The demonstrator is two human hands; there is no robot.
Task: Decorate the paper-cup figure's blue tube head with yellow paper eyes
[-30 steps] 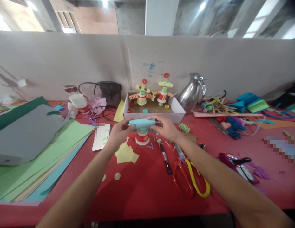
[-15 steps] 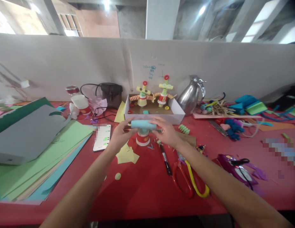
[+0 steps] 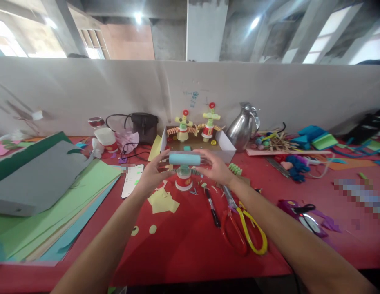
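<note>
Condition of hands: your left hand (image 3: 155, 169) is half curled, thumb well parted from the fingers, at the left end of the blue paper tube (image 3: 184, 159). Your right hand (image 3: 217, 168) mirrors it at the right end. Whether the fingertips press on the tube or stand just off it, I cannot tell; no other object shows in either hand.

Risks, as I judge them: the tube is round and appears to sit across a narrow paper spring (image 3: 184, 167), so an uneven push from one hand could tip or roll it. A hard squeeze could dent the tube; a heavy downward press could flatten the spring or tilt the paper cup (image 3: 184, 181) beneath. Your lowered thumbs are near the pleated paper arm (image 3: 196, 170) on the right and its fellow on the left, and could snag either. Your right forearm passes close by the scissors (image 3: 244, 226); a careless withdrawal could knock them or the pen (image 3: 212, 206).

Position: the tube lies level, crosswise between your two hands, one end toward each palm and above both thumbs. The cup stands upright on the red table (image 3: 177, 253), in front of the white box (image 3: 227, 143), with yellow paper (image 3: 163, 201) on your near left.
</note>
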